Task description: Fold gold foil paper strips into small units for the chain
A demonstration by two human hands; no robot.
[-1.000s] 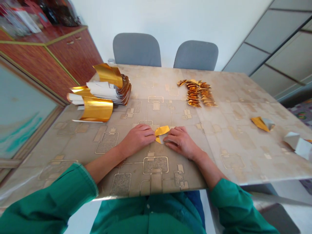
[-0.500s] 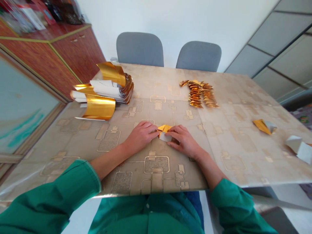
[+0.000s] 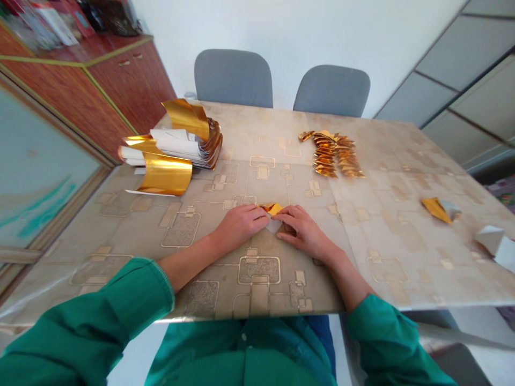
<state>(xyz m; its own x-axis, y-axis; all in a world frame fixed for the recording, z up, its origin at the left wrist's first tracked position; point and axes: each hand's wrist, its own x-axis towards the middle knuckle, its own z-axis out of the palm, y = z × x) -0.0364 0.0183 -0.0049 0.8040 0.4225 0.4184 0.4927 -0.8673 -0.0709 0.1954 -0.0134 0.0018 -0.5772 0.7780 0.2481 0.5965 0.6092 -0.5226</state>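
A small folded piece of gold paper (image 3: pixel 275 209), with a pale side showing, lies on the patterned tabletop between both hands. My left hand (image 3: pixel 241 226) is closed on its left side, fingers pressed together over the near part. On the right side, my right hand (image 3: pixel 300 228) pinches the paper's edge with bent fingers. Behind to the left is a stack of curled gold and white sheets (image 3: pixel 177 147). Farther back on the right sit two rows of folded gold pieces (image 3: pixel 333 154).
The table (image 3: pixel 257 182) has one partly folded gold paper (image 3: pixel 436 209) at right and white paper (image 3: pixel 505 252) near the right edge. Two grey chairs (image 3: pixel 233 78) stand behind it. A wooden cabinet (image 3: pixel 132 86) is at the back left.
My left hand has moved slightly right and toward me, over the near part of the folded paper, covering more of its pale side. My right hand has barely moved. The view has shifted slightly.
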